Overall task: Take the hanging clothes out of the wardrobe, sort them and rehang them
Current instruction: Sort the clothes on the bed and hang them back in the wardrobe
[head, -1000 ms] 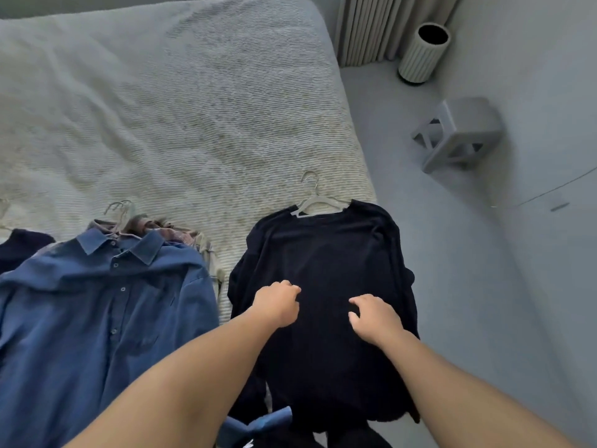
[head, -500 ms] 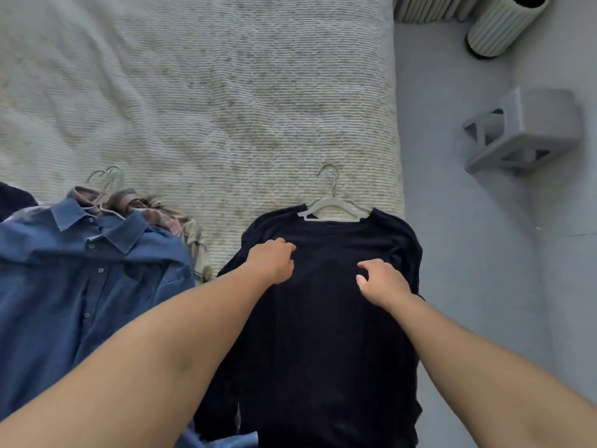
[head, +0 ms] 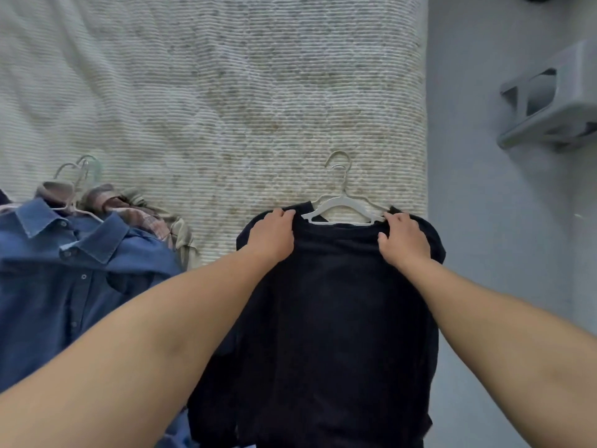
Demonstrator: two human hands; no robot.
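No brand, label or writing could be read. The black sweater [head: 336, 312] lay on the bed [head: 226, 92], on a white hanger [head: 344, 206]. Its shoulders were grasped by the left hand [head: 273, 237] and right hand [head: 403, 240], moved up from mid-chest since earlier.

sweater [head: 336, 318] hem: cut off by bottom edge
plaid shirt [head: 142, 215]: mostly covered by blue shirt [head: 64, 286]
stool [head: 555, 101]: cropped at right

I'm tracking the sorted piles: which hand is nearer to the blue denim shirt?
Left. The left hand grips the black sweater's shoulder on the side facing the blue denim shirt; the right hand grips the far shoulder.
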